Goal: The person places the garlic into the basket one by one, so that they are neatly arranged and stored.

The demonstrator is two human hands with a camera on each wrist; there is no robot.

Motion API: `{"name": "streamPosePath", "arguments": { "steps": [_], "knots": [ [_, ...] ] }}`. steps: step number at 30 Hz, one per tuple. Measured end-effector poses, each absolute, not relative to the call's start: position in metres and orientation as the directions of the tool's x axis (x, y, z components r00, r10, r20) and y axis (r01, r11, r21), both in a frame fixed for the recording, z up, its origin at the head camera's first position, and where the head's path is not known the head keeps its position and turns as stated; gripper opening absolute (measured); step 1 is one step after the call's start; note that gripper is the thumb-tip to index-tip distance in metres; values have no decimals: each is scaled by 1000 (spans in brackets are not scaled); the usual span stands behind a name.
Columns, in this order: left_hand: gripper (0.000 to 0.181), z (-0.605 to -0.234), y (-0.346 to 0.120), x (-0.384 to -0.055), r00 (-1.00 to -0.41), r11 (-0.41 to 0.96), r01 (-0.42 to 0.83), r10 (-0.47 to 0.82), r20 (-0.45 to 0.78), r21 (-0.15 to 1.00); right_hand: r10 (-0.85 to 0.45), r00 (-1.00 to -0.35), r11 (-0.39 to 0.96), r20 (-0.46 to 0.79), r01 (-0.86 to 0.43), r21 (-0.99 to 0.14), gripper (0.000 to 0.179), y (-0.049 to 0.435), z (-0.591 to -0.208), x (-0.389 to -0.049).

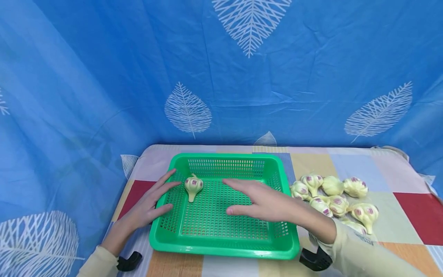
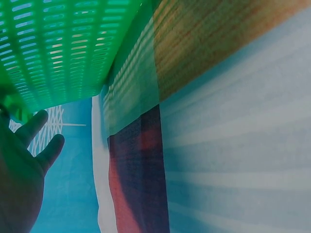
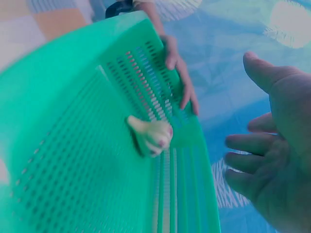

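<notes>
A green plastic basket (image 1: 221,252) with slotted walls stands on the table. One garlic bulb (image 1: 193,186) with purple streaks lies inside, toward the back left corner. At the left rim is my left hand (image 1: 147,206), its fingers spread and reaching over the edge; in the right wrist view its fingers (image 3: 185,87) lie along that rim. My right hand (image 1: 254,199) hovers over the right half of the basket, thumb apart from straight fingers, holding nothing. The right wrist view also shows this hand (image 3: 277,150) with a bare palm.
Several more garlic bulbs (image 1: 333,186) sit in a pile to the right of the basket, beside my right forearm. A patchwork cloth (image 1: 367,165) covers the table. Blue curtain (image 1: 221,77) with white leaf prints hangs behind and at the left.
</notes>
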State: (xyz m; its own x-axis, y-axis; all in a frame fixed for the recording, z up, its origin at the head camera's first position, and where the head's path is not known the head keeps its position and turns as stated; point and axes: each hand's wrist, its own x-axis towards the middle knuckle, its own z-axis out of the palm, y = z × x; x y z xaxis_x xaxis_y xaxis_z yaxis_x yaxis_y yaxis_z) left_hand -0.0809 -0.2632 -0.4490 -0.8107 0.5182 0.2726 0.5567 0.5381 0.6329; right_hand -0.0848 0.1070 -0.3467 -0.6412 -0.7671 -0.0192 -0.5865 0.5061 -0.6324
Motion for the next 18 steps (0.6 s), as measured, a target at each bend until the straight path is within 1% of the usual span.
{"name": "streamPosePath", "arguments": {
  "steps": [4,8,11,14,18],
  "knots": [
    [68,-449,-264,-80,-810,537,557,521,271,633,-734,-676,545,69,-646,-534,74,134,-355,-69],
    [69,-447,-263,-80,-807,545,561,529,264,623,-709,-676,563,202,-714,-416,85,161,-370,-53],
    [69,-446,-263,-80,-807,552,561,530,260,616,-672,-682,583,290,-728,-362,91,179,-381,-41],
    [69,-445,-263,-80,-812,562,556,525,254,613,-620,-728,628,293,-684,-370,91,195,-389,-29],
    [68,-446,-264,-81,-808,566,563,528,260,601,-529,-820,696,220,-567,-440,88,216,-399,-14]
  ]
}}
